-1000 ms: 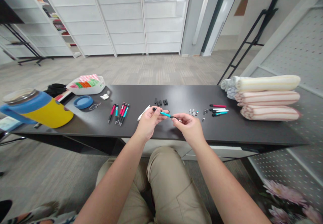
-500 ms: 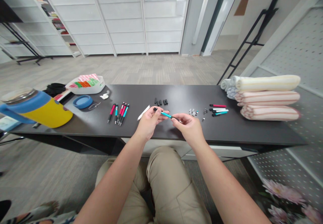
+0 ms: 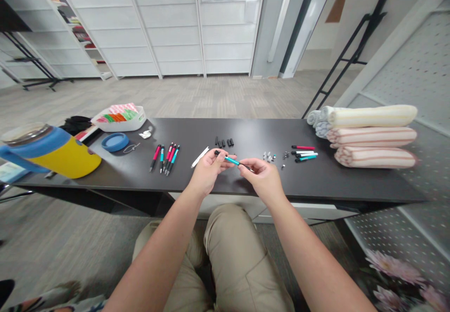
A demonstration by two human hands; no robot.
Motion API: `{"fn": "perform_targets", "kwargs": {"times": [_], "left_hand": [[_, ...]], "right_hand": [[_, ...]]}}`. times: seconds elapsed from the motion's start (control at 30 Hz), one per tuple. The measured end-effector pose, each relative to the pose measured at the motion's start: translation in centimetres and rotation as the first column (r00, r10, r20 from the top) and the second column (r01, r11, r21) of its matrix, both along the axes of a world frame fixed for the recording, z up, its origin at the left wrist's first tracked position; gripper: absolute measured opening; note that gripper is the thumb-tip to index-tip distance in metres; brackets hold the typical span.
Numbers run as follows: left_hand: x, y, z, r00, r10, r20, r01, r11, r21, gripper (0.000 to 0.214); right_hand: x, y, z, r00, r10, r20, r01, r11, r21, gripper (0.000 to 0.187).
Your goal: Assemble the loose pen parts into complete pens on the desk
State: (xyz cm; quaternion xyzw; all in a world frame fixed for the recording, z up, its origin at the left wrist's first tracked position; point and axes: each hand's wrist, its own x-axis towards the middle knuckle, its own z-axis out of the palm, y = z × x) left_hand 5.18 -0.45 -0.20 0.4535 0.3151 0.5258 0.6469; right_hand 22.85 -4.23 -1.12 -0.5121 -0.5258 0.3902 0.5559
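A teal pen (image 3: 232, 160) with black ends is held between both hands, low above the dark desk. My left hand (image 3: 208, 169) pinches its black upper-left end. At the lower-right end, the fingertips of my right hand (image 3: 262, 174) close around the dark part near the tip. Beside my left hand lie thin white refills (image 3: 200, 157). Several small black grips (image 3: 225, 143) lie just beyond the hands. Small clear and silver pieces (image 3: 269, 156) sit beyond my right hand, with tiny dark bits, perhaps springs (image 3: 286, 154), to their right.
Several red and teal pens (image 3: 170, 158) lie at left. Red, white and teal pen barrels (image 3: 305, 153) lie at right, near rolled towels (image 3: 376, 136). A yellow-blue mug (image 3: 66, 152), a blue lid (image 3: 115, 141) and a white basket (image 3: 123, 124) occupy the desk's left side.
Almost nothing differs. Both hands keep their hold on the teal pen, with only a very slight shift of the fingers.
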Motion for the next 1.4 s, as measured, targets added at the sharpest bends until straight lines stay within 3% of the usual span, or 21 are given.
{"fn": "perform_targets", "kwargs": {"times": [0.1,0.23,0.33,0.4,0.47,0.57,0.67,0.8,0.93,1.17,1.4], "left_hand": [[0.2,0.1,-0.1,0.999,0.034,0.036,-0.034,0.999,0.002,0.037],[0.2,0.4,-0.3,0.979,0.177,0.098,-0.176,0.984,-0.018,0.038],[0.0,0.6,-0.4,0.960,0.234,0.156,-0.232,0.972,-0.030,0.037],[-0.1,0.6,-0.4,0.960,0.221,0.175,-0.222,0.975,-0.015,0.037],[-0.1,0.5,-0.3,0.967,0.194,0.162,-0.198,0.980,0.008,0.038],[0.1,0.3,-0.2,0.976,0.174,0.133,-0.177,0.984,0.015,0.042],[0.2,0.1,-0.1,0.978,0.171,0.121,-0.174,0.985,0.012,0.043],[0.2,0.0,0.1,0.978,0.156,0.137,-0.156,0.988,-0.010,0.041],[0.1,-0.1,0.2,0.983,0.114,0.147,-0.112,0.994,-0.019,0.034],[0.1,-0.1,0.2,0.990,0.075,0.123,-0.075,0.997,0.000,0.029],[0.0,0.0,-0.3,0.996,0.047,0.081,-0.048,0.999,0.015,0.028]], "right_hand": [[-0.3,0.0,-0.3,0.999,0.034,-0.004,-0.034,0.999,0.013,0.035],[-0.2,-0.5,-0.2,0.998,0.056,-0.004,-0.055,0.998,0.015,0.041],[1.6,-1.0,0.2,0.997,-0.060,-0.044,0.061,0.998,0.020,0.050],[3.8,-1.3,0.5,0.974,-0.207,0.088,0.205,0.978,0.037,0.050],[6.5,-1.5,1.0,0.867,-0.367,0.338,0.358,0.929,0.091,0.044],[10.1,-1.6,1.6,0.635,-0.385,0.669,0.350,0.916,0.195,0.033],[12.3,-1.3,1.6,0.489,-0.304,0.818,0.278,0.943,0.185,0.029],[13.1,-0.8,1.2,0.386,-0.238,0.891,0.225,0.961,0.160,0.028],[12.8,-0.7,0.7,0.336,-0.216,0.917,0.223,0.964,0.145,0.028],[12.5,-0.9,0.1,0.325,-0.179,0.929,0.232,0.967,0.105,0.028],[12.3,-0.4,0.7,0.310,-0.159,0.937,0.209,0.973,0.096,0.032]]}}
